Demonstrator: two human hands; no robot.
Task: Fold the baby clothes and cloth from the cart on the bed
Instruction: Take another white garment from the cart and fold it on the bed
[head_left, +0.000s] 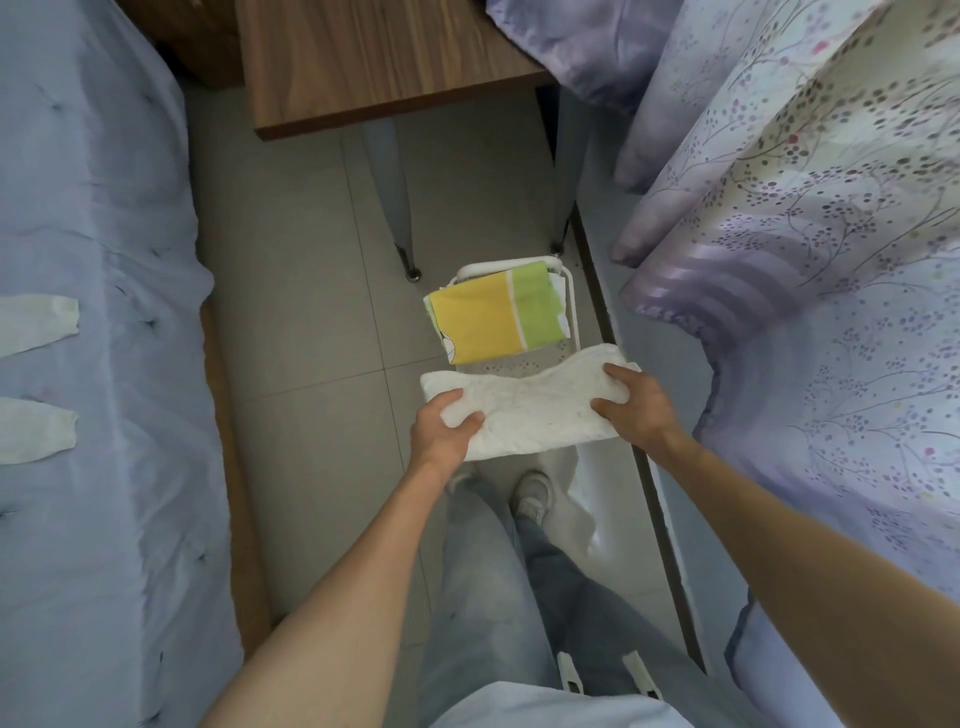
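A folded white cloth (535, 408) hangs in the air over the near end of the white cart (569, 306). My left hand (444, 428) grips its left end and my right hand (631, 402) grips its right end, thumbs on top. On the cart's perforated top lies a folded yellow and green cloth (498, 319) with a cartoon print. The blue bed (98, 364) is at the left, with two small white garments (36, 325) (34, 436) flat at its far left edge.
A wooden table (384, 57) on grey legs stands ahead over the tiled floor (291, 312). A bed with floral purple bedding (810, 291) fills the right side. My legs in jeans and shoes stand in the narrow aisle behind the cart.
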